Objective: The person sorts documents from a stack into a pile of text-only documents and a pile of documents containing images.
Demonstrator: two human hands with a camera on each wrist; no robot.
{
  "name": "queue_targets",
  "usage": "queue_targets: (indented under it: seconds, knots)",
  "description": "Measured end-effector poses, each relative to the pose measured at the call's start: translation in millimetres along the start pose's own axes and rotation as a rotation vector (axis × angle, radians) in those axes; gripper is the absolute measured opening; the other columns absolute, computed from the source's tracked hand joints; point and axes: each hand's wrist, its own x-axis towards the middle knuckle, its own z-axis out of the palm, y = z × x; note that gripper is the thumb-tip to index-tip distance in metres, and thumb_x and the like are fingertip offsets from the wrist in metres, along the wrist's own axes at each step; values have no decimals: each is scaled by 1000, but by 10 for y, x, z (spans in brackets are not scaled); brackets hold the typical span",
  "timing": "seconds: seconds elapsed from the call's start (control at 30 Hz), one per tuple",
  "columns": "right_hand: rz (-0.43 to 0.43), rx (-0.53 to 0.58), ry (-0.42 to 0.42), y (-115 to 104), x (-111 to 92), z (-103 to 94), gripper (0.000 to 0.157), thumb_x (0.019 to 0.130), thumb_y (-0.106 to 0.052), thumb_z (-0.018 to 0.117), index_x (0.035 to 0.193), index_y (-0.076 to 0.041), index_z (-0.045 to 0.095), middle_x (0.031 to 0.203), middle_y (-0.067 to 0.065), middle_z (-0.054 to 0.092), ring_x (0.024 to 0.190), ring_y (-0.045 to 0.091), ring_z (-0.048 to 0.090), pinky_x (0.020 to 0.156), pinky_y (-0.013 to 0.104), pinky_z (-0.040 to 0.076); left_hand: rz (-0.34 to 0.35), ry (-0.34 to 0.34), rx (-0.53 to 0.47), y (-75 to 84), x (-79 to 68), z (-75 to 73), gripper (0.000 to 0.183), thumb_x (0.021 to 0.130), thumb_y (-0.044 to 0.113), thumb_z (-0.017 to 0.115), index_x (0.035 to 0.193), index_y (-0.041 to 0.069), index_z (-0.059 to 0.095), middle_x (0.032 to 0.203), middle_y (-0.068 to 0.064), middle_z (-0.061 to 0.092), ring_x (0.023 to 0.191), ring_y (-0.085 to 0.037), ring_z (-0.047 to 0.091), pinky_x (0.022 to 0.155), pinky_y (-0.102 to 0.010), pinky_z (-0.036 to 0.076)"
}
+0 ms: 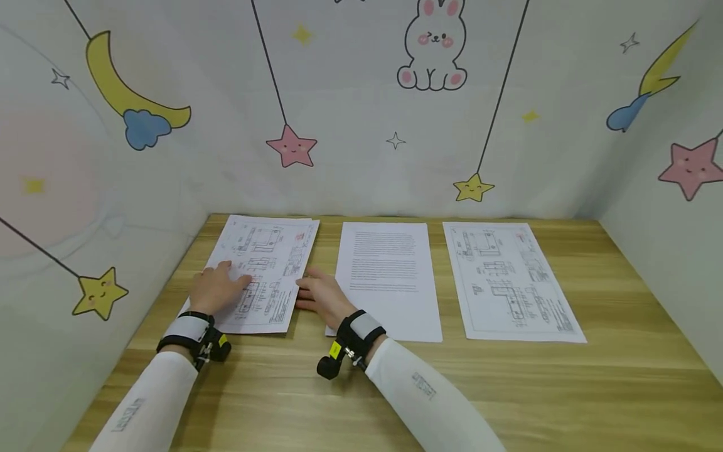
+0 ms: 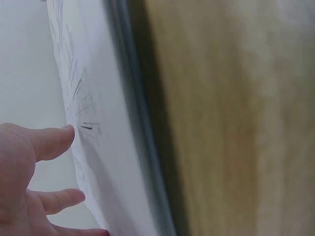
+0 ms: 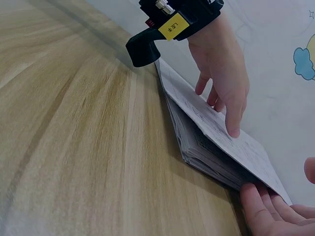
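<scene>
At the left of the table lies a thick stack of printed paper (image 1: 248, 317) with a technical drawing on its top sheet (image 3: 211, 123). My left hand (image 1: 217, 289) rests on this drawing, fingertips touching the paper, as the left wrist view also shows. My right hand (image 1: 324, 298) is at the stack's right edge. In the right wrist view its fingers (image 3: 256, 209) touch the side of the stack, under the edge of the top sheet, which stands slightly raised from the pages below. The right thumb (image 3: 310, 169) is apart from the paper.
Right of the stack lies a sheet of printed text (image 1: 386, 270), partly behind my right hand. Farther right is another technical drawing (image 1: 511, 282). The wooden table (image 1: 638, 383) meets a pale cartoon-printed backdrop (image 1: 361, 169) behind and at both sides.
</scene>
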Motion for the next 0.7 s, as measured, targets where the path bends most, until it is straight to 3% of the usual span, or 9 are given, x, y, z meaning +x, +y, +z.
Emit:
queue_targets:
  seconds: [0.27, 0.7]
  knots:
    - [46, 62, 3, -16, 42, 91, 46, 100, -12, 51, 146, -8, 46, 135, 12, 63, 115, 21, 66, 86, 31, 53, 1, -27, -57, 65, -63, -49, 71, 97, 43, 52, 146, -7, 38, 137, -42, 42, 122, -59, 43, 95, -66, 40]
    - [-32, -42, 83, 101, 58, 93, 50, 96, 3, 46, 144, -9, 49, 134, 11, 62, 119, 22, 62, 96, 32, 49, 2, 0, -111, 97, -118, 19, 65, 98, 39, 50, 146, -4, 41, 139, -39, 44, 123, -56, 45, 94, -63, 44]
